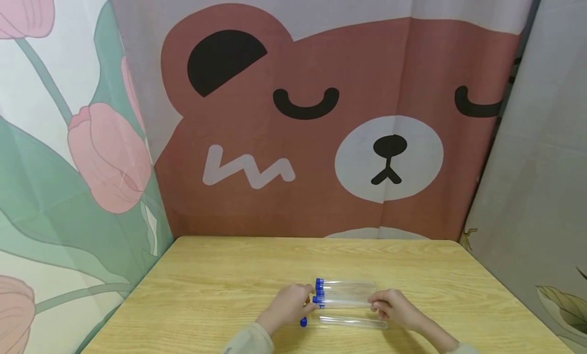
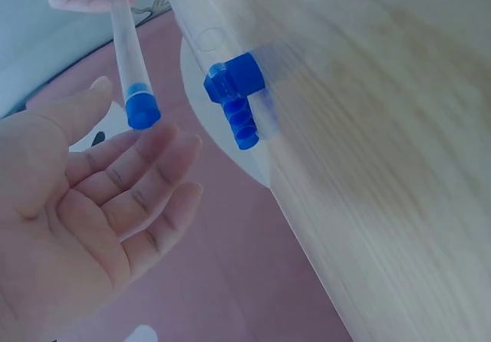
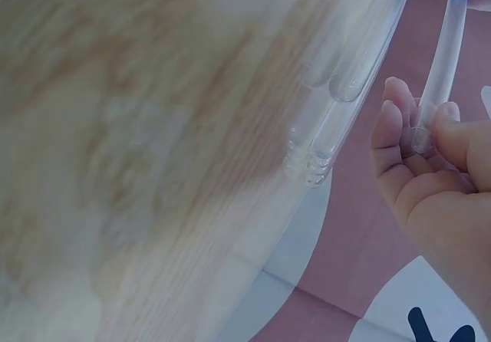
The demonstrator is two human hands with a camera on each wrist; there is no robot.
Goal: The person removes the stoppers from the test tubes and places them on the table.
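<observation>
My right hand (image 1: 395, 307) pinches the rounded end of a clear test tube (image 3: 447, 58) between thumb and fingers, with the tube pointing across to the left. A blue cap (image 2: 143, 112) closes its other end. Just beside that cap is my left hand (image 1: 290, 304), palm turned toward it and fingers loosely spread, not curled round anything. Behind the held tube, several capped test tubes (image 1: 348, 284) lie side by side on the table, blue caps to the left. Nearer the front lies an uncapped test tube (image 1: 353, 321), and left of it a loose blue cap (image 1: 303, 322).
The wood-grain table (image 1: 220, 272) reaches back to a cloth with a printed bear (image 1: 312, 140). A tulip-printed curtain (image 1: 110, 160) hangs along the left, and a pale curtain (image 1: 527, 155) along the right.
</observation>
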